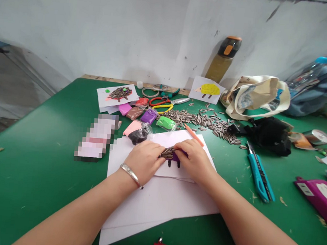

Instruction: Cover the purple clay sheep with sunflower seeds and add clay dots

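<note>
A small purple clay figure (pixel 176 156) with black legs lies on white paper (pixel 157 205), its left part covered by striped sunflower seeds (pixel 167 153). My left hand (pixel 142 159), a silver bracelet at its wrist, curls over the figure's left side, thumb and fingers closed about the seeded part. From the other side my right hand (pixel 196 158) reaches in, thumb and fingertips drawn together on the purple clay. Whatever is between those right fingertips is hidden. Just behind the hands lie an orange pencil (pixel 193 135) and a bag of black clay (pixel 138 134).
Loose sunflower seeds (pixel 206 121) spread behind the paper, beside bagged green clay (pixel 166 122), purple clay (pixel 149 116) and scissors (pixel 179 100). A teal utility knife (pixel 258 173) lies right, a blurred-out phone (pixel 97 138) left. A bottle (pixel 223 59) stands against the wall.
</note>
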Available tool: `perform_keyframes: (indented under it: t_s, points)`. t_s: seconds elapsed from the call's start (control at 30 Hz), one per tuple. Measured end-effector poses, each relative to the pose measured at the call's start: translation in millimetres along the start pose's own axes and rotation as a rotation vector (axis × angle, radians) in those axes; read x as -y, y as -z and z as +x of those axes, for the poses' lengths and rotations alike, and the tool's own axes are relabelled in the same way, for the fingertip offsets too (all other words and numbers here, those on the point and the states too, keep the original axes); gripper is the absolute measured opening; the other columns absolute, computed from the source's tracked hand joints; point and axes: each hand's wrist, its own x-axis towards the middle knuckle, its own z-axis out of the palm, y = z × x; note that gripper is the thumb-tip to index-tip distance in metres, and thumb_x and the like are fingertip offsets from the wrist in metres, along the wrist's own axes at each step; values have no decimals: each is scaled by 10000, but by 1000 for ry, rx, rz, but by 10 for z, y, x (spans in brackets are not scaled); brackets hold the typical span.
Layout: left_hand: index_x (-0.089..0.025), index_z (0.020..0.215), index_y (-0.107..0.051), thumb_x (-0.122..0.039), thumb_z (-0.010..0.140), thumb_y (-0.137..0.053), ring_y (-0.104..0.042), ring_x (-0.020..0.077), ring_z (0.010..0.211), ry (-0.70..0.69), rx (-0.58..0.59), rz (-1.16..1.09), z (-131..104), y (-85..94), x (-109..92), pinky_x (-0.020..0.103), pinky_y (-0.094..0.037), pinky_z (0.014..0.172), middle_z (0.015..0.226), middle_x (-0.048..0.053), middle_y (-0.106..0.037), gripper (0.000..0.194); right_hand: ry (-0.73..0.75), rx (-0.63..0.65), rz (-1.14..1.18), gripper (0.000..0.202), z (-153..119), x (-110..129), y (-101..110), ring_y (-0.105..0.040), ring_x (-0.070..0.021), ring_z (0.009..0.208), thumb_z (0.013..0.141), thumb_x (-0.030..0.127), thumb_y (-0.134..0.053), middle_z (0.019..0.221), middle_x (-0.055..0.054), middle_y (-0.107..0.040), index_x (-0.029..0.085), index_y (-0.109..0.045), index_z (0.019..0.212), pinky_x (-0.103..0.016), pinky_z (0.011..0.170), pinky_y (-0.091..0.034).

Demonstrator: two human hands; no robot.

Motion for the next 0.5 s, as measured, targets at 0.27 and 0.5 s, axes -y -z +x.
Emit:
perform_keyframes:
  t_s: [0.27,0.5]
  points:
    - [-169,903,-628,-223,901,-509,-565,205,869,14,19,17,-4,-19,-3,355,-436,811,914,50,-648,130,6,0,-3,178,-1,0,-49,-573,-205,822,864,101,-506,794,-44,-665,195,-654,838,-353,771,-424]
    - [-166,914,-638,-232,908,-506,-559,211,896,37,26,28,-1,-23,-17,365,-433,823,949,58,-648,148,10,15,-14,167,1,5,-69,-558,-198,810,866,102,-516,780,-45,-664,178,-664,845,-343,762,-402]
